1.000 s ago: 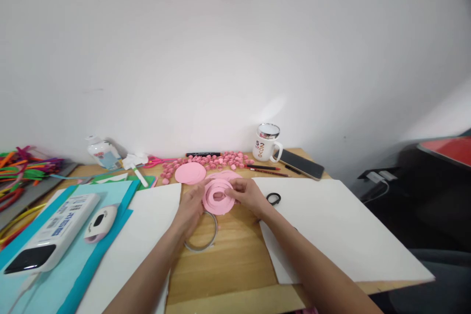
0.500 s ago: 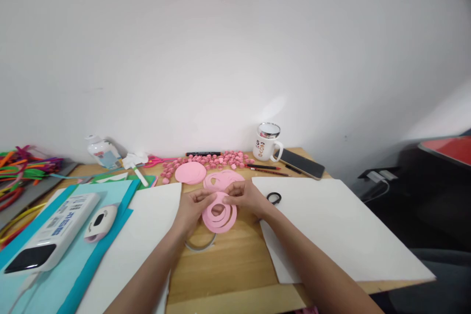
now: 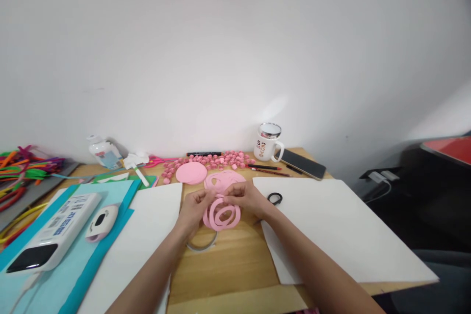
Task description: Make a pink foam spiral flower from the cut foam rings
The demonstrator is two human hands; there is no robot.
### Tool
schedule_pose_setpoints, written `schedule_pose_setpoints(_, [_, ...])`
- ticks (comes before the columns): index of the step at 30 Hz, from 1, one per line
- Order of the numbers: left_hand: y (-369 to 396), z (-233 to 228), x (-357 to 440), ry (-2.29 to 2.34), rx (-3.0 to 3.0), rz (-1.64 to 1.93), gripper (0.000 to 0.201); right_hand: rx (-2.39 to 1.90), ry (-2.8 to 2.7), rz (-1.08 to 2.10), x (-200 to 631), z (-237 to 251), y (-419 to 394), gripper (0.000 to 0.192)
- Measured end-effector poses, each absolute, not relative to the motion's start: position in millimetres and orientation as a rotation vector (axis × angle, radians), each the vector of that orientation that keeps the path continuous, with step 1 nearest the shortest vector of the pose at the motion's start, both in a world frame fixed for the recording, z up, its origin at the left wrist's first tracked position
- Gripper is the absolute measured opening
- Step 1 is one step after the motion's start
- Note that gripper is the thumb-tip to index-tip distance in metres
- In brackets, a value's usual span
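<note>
Two bare hands meet in front of me over a light brown wooden table, working on a pale pink paper spiral cut into thin, round, nested loops. The spiral has no single straight axis; its pinched end points away from the person, toward the wall, and its loops spread from there toward the near edge of the table, with the open rings facing the person.

It lies between the two hands and just on the near side of their fingertips. The left hand is nearly closed, thumb and forefinger pinching the spiral's upper left edge. The right hand is closed in a similar pinch at the upper right, its other fingers curled in. Whether the lowest loops touch the wood, I cannot tell.

Below the spiral, partly covered by it, sits a narrow grey ring. Just beyond the fingertips lie flat pink paper pieces with cut-out openings, and left of these, smooth pink paper discs. Large white sheets flank the hands, one on the left and one on the right.
</note>
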State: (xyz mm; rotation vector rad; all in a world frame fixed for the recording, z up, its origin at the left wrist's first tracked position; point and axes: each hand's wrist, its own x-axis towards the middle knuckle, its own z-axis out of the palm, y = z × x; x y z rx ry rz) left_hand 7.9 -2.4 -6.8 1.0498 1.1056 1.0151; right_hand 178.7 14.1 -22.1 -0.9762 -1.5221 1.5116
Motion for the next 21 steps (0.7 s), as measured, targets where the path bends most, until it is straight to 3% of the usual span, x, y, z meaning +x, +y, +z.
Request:
schedule_pose_setpoints(12, [-1.4, -10.8, 4.3, 1.137, 1.057, 1.094, 0.026, -1.083, -1.299, 1.258, 177.5, -22.5, 20.0, 0.026])
schedule_pose_setpoints(21, [-2.9, -9.9, 6.3, 1.068, 1.064, 1.052, 0.026, -0.876, -1.339, 1.55, 176.6, -19.9, 14.1, 0.03])
